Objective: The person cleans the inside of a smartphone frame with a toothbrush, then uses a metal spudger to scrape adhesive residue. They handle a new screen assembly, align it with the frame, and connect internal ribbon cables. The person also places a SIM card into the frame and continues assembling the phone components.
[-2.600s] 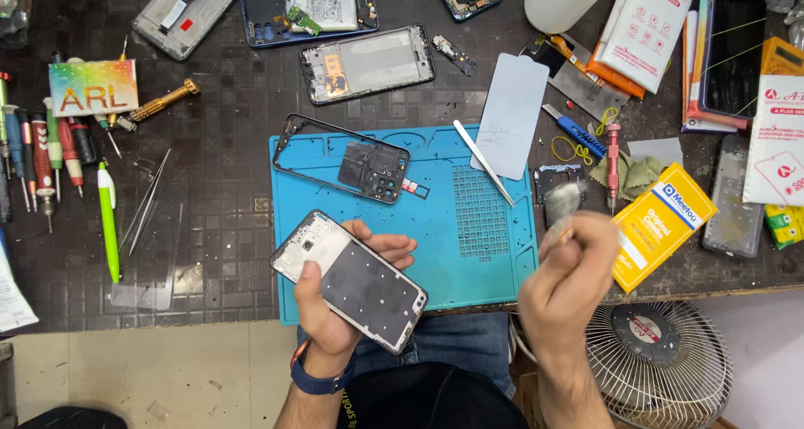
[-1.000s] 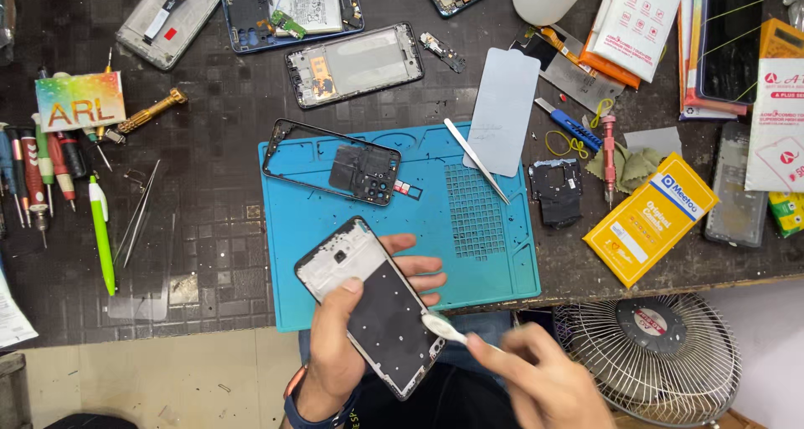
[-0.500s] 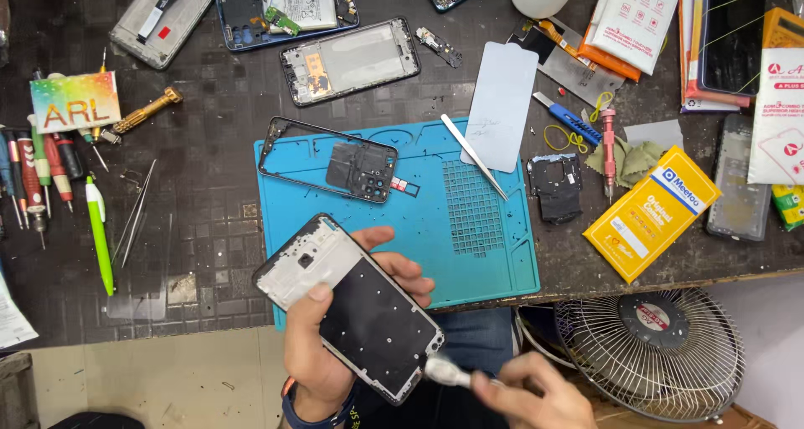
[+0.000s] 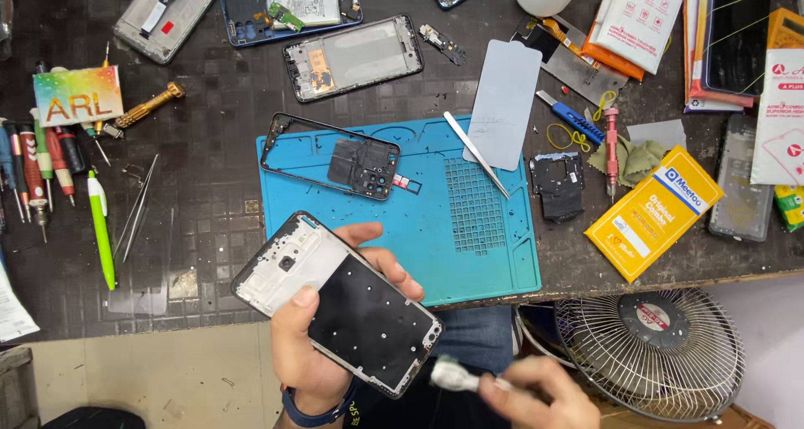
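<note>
Left hand (image 4: 314,345) wrapped around open black-and-white phone frame (image 4: 339,303), just below blue rubber work mat (image 4: 469,253). Right hand (image 4: 536,395) pinching small white brush (image 4: 456,377) at the frame's lower corner, near the mat's bottom edge.

Dark workbench (image 4: 209,186) carries blue mat (image 4: 435,245), screwdrivers (image 4: 42,165), perhaps 3 phone frames.

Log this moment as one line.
left hand: holds phone frame | right hand: holds white brush beside frame's lower end
</note>
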